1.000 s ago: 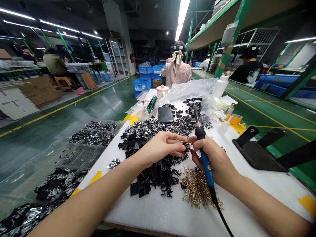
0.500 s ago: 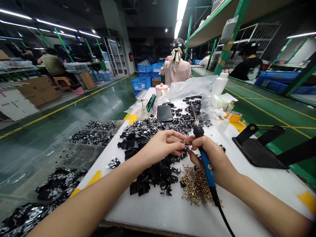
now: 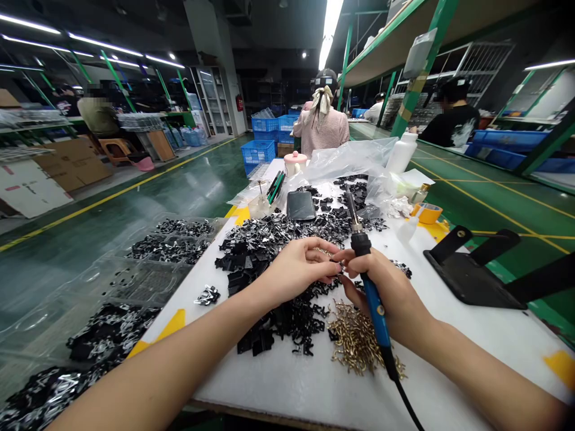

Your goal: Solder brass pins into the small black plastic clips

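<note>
My right hand (image 3: pixel 381 281) is closed round the blue handle of a soldering iron (image 3: pixel 376 305), its metal tip pointing up and away from me. The thumb and index finger of that hand meet the fingertips of my left hand (image 3: pixel 308 263) over a small dark part (image 3: pixel 338 263), mostly hidden by the fingers. My left hand is closed in a pinch on this part. Under and behind the hands spreads a heap of small black and silver clips (image 3: pixel 269 239). A pile of curved brass-coloured pieces (image 3: pixel 357 341) lies below my right hand.
A smartphone (image 3: pixel 300 205) lies amid the heap. Clear plastic trays (image 3: pixel 148 281) of parts stand left of the table. To the right are a black metal stand (image 3: pixel 471 269), orange tape (image 3: pixel 429 213) and a white bottle (image 3: pixel 401 152). A person (image 3: pixel 321 120) sits ahead.
The fingertips of both hands have shifted slightly and now cover more of the small part. The soldering iron stays in my right hand, almost unmoved.
</note>
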Demonstrator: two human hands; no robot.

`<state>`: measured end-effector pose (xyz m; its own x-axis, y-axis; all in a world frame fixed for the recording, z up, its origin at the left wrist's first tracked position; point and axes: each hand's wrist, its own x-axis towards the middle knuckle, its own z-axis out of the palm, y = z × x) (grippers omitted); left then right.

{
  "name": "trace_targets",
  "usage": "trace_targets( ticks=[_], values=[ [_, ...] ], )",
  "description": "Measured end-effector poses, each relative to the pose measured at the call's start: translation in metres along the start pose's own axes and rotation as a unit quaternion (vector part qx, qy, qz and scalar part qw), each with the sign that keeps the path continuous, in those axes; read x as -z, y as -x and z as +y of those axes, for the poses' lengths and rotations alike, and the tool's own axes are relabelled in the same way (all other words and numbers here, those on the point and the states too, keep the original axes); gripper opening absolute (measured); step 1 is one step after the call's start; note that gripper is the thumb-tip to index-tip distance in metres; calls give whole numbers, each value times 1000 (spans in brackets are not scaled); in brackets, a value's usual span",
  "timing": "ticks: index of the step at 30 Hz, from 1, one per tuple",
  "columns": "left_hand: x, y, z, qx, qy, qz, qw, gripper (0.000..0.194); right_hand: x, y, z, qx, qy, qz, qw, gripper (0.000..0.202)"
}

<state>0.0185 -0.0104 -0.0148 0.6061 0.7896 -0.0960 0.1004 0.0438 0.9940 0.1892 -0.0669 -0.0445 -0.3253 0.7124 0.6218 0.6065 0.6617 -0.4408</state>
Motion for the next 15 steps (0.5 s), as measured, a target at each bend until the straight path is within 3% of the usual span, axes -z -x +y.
trace_targets(
  ticks=[7,15],
  values=[
    [4,-1,1,33,20,0,999,23,3,-1,-2,13,1,26,1000,28],
    [3,-3,-1,102,140,-32,984,18,2,-2,1,17,16,14,1000,22]
  ],
)
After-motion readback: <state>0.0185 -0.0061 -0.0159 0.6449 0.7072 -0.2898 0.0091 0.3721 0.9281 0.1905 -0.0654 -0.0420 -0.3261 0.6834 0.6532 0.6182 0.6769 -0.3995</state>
